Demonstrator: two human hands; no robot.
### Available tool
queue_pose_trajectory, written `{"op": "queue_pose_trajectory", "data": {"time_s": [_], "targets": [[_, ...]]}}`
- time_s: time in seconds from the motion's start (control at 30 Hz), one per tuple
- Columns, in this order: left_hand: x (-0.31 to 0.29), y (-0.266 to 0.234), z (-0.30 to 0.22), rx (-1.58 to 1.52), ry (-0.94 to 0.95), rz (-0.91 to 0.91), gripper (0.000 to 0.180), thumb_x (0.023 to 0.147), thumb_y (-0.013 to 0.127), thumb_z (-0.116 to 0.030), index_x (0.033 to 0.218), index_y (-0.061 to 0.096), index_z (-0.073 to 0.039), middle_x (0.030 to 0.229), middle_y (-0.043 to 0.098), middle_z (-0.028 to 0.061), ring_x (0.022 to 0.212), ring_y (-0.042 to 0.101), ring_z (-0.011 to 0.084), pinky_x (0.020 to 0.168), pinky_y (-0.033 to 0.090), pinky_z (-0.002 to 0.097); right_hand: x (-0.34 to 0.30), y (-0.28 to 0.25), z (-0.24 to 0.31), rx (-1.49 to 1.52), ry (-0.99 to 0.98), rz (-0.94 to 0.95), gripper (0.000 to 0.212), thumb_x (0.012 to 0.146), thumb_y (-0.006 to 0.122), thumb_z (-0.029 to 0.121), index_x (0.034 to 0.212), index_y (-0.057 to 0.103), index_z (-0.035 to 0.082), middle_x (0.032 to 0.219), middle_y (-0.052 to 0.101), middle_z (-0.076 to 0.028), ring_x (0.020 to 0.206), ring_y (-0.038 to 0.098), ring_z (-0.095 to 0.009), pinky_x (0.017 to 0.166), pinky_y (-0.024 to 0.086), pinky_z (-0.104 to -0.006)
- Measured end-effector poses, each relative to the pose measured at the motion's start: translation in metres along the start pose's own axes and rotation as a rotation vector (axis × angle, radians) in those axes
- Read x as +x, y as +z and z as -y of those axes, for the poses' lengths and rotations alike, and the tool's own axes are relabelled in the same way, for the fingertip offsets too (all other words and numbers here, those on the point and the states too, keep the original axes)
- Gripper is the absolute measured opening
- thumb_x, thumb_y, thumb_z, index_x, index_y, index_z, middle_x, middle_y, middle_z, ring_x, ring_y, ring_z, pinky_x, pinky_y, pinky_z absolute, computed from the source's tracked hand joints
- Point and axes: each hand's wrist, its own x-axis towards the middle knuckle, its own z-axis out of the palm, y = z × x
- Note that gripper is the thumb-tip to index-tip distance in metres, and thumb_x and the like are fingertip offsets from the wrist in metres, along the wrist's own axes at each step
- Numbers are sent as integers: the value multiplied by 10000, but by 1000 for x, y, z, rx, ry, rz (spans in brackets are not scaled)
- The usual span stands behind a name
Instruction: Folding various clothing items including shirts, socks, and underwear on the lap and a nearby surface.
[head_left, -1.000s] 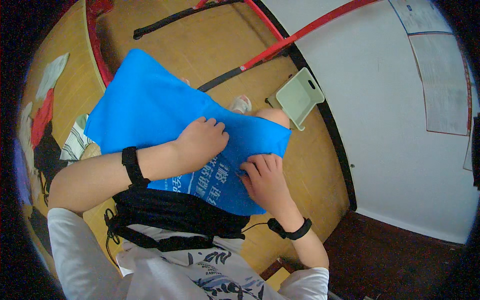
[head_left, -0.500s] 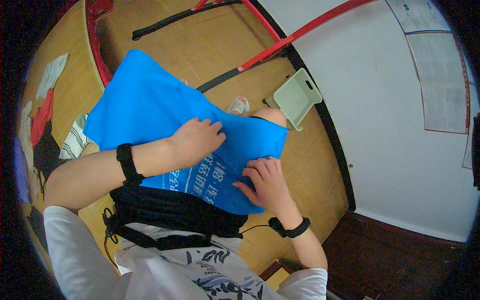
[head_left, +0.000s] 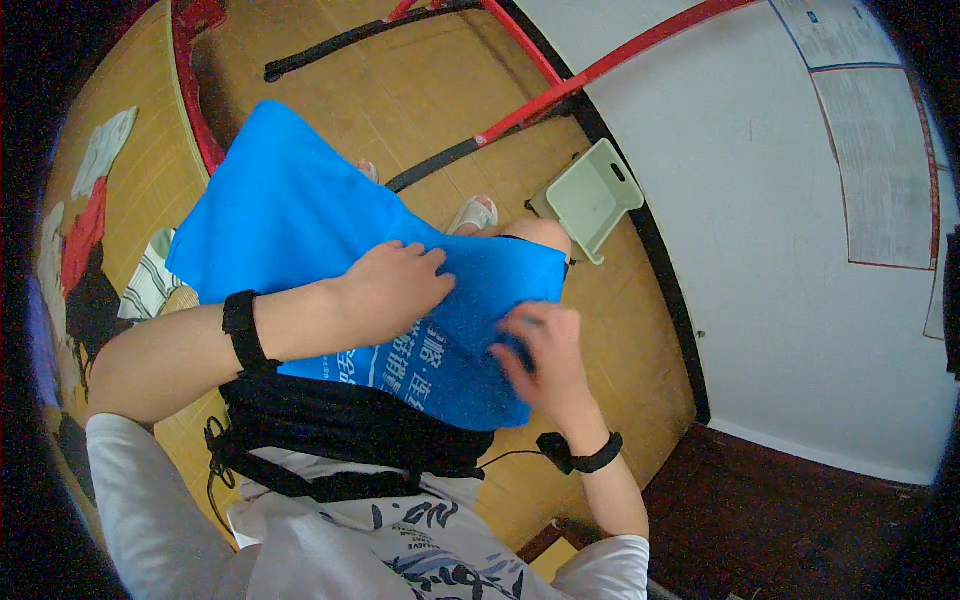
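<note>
A large blue cloth (head_left: 300, 190) with white printing lies spread over my lap, and I cannot tell whether it is an apron or a bag. My left hand (head_left: 400, 287) rests on its middle, with curled fingertips pinching the fabric. Near the cloth's right side, my right hand (head_left: 550, 355) hovers with thumb and fingers apart, smeared by motion. No fabric shows caught between those fingers. Black straps circle both wrists, and a black pouch (head_left: 340, 420) sits at my waist below the cloth.
To the left lie several garments, including a striped cloth (head_left: 152, 280) and a red one (head_left: 85, 235). A pale green bin (head_left: 590, 205) stands against the white wall (head_left: 760, 250). Beyond the cloth, a red and black metal frame (head_left: 525, 112) stands on the floor.
My right hand has lifted off the cloth and its fingers have spread. The cloth's right corner has shifted slightly left. My left hand stays almost in place.
</note>
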Motion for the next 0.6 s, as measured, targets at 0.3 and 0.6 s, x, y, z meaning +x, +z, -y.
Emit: {"op": "queue_pose_trajectory", "data": {"time_s": [0.3, 0.6], "targets": [[28, 0, -41, -849, -198, -250, 380, 884, 601, -297, 1083, 467, -3, 1040, 513, 231, 948, 534, 415, 820, 459, 456, -18, -13, -51, 649, 866, 89, 248, 924, 605, 236, 1024, 510, 30, 904, 540, -11, 796, 517, -94, 719, 454, -249], [23, -17, -57, -920, -343, -71, 652, 852, 627, -442, 1190, 428, 78, 1153, 476, 302, 1067, 500, 442, 937, 415, 465, -29, -42, -3, 1206, 787, 229, 285, 893, 605, 83, 1156, 530, 5, 1036, 633, -37, 803, 581, -58, 690, 466, -194]]}}
